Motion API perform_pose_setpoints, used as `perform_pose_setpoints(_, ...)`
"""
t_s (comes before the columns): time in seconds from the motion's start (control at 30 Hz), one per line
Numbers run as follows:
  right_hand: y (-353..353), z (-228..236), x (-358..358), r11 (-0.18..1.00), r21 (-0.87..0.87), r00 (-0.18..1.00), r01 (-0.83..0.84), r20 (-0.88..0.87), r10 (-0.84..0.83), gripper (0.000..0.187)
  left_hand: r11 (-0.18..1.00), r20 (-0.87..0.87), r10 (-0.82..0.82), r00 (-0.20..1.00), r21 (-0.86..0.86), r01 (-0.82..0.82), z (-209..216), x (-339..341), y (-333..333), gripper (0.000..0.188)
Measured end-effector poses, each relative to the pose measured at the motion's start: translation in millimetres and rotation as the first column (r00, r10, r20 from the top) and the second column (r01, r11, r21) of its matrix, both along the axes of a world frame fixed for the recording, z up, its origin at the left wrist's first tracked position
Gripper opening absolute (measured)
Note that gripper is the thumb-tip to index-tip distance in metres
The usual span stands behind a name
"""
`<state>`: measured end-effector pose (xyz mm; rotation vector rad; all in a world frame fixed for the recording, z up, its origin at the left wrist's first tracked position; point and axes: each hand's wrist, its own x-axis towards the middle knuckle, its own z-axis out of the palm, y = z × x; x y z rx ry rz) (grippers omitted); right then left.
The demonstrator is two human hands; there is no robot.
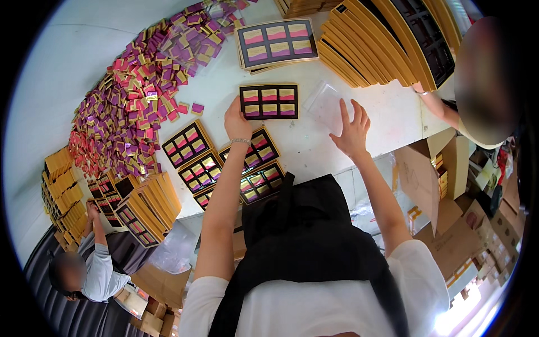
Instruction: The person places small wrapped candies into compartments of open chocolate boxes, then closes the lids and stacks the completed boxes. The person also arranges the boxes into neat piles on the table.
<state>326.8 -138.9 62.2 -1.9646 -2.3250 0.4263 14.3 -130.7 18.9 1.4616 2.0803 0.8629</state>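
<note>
Box point(269, 118), dark inside with a gold rim, lay flat on the tabletop point(303, 151) ahead of the wearer. Six packets point(269, 95) filled it: pink-and-gold in the upper row, purple-and-gold in the lower. Left hand point(236, 119) grasped the box at its left short side; a bracelet point(241, 141) circled that wrist. Right hand point(353, 130) was released, fingers spread, just beside a clear plastic cover point(324, 106) to the right of the box; contact between fingertips and cover could not be determined.

Surroundings: several filled boxes point(206, 135) lay below and partly beneath the left forearm. Heap of loose pink, purple and gold packets point(129, 106) spread across the left side. Beyond the box stood a low stack point(281, 62), its top box filled with six packets. Tall gold box stack point(365, 48) stood at upper right, near a co-worker's hand point(419, 89). Second co-worker's hand point(92, 211) was at far left, touching or near filled boxes.
</note>
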Motion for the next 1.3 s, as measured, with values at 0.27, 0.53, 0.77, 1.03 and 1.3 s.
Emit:
perform_pose_setpoints(0.27, 19.5, 6.3, -96.1, 0.968, -0.057, 0.967, -0.243, -0.093, 0.237, 0.106, 0.99, 0.299, 0.067, 0.952, -0.135, -0.027, -25.4, -4.1, -4.3, 0.035)
perform_pose_setpoints(0.53, 35.7, -1.0, -130.6, 0.936, -0.119, 0.939, -0.331, 0.061, 0.339, 0.108, 0.985, 0.485, 0.159, 0.86, -0.137, -0.105, -27.7, -3.2, -1.5, 0.032)
perform_pose_setpoints(0.77, 39.7, -3.6, -131.7, 0.924, -0.114, 0.925, -0.366, 0.063, 0.374, 0.105, 0.985, 0.304, 0.127, 0.944, -0.148, -0.085, -19.0, 0.9, -0.6, 0.033)
perform_pose_setpoints(1.03, 50.3, -24.2, -121.3, 0.903, -0.086, 0.904, -0.42, 0.041, 0.425, 0.104, 0.967, 0.242, 0.153, 0.958, -0.236, -0.094, -17.2, 5.3, 6.9, 0.036)
perform_pose_setpoints(1.3, 48.4, -12.6, -114.5, 0.89, 0.013, 0.89, -0.455, -0.009, 0.455, 0.103, 0.989, 0.664, 0.09, 0.742, -0.146, 0.01, -0.5, -1.6, -1.3, 0.049)
